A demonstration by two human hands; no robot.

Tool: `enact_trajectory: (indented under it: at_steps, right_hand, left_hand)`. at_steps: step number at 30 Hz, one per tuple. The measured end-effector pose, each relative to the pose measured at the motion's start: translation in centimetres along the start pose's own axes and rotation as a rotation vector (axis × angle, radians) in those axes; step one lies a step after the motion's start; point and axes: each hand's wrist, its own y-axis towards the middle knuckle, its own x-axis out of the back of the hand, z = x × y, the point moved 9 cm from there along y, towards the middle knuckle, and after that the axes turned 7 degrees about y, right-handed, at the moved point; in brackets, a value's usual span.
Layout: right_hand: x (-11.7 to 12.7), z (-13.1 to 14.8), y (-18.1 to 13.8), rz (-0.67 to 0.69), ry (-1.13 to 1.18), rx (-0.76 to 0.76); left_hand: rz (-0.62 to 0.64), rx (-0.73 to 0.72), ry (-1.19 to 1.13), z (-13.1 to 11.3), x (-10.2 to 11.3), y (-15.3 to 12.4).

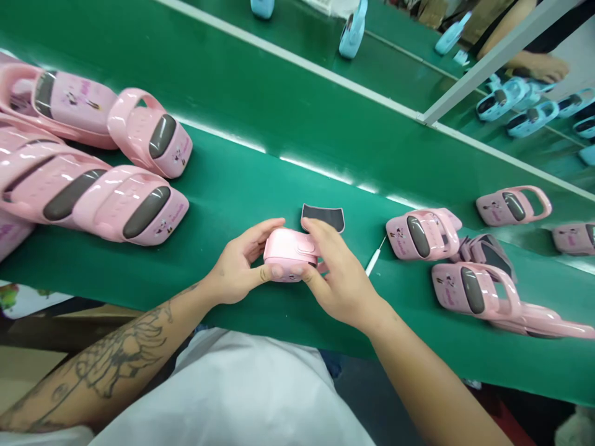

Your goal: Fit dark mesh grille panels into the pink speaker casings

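Note:
Between both hands, just over the green table, I hold a glossy pink plastic housing (289, 246) with printed figures low on its near side. My left hand (242, 260) grips its left side, thumb on the near face. On the other side my right hand (337, 272) wraps the right end, its thumb also at the front and its fingers over the far edge. Part of the housing is hidden by my fingers. Right behind it lies a curved dark panel (325, 217) with a pale rim. A white-handled thin tool (373, 261) rests to the right of my right hand.
Several pink housings with handles and dark windows crowd the left, one of them (139, 204) nearest me. More stand at the right, including a handled one (421, 234), beside stacked dark panels (488, 254). Beyond a pale rail (297, 59) are blue housings (502, 99) and another person's arm (506, 37).

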Motion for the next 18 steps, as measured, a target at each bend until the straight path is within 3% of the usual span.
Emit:
enact_trajectory:
  at_steps: [5,12,15,18]
  right_hand:
    - [-0.2,-1.2,-0.2,-0.241,0.206,-0.102]
    - [-1.8,2.7,0.9,-0.400,0.146,-0.034]
    - [-0.8,3.6,1.8,-0.414,0.161,-0.058]
    - [2.1,1.8,3.5,-0.489,0.213,-0.192]
  left_hand:
    - [-0.246,0.064,-0.363,0.1,2.2,0.6]
    - [-0.375,0.160,-0.522,0.2,1.9,0.4]
    - [-0.345,0.088,-0.443,-0.3,1.6,1.1]
    - [-0.233,0.007,-0.268,-1.8,1.3,2.2]
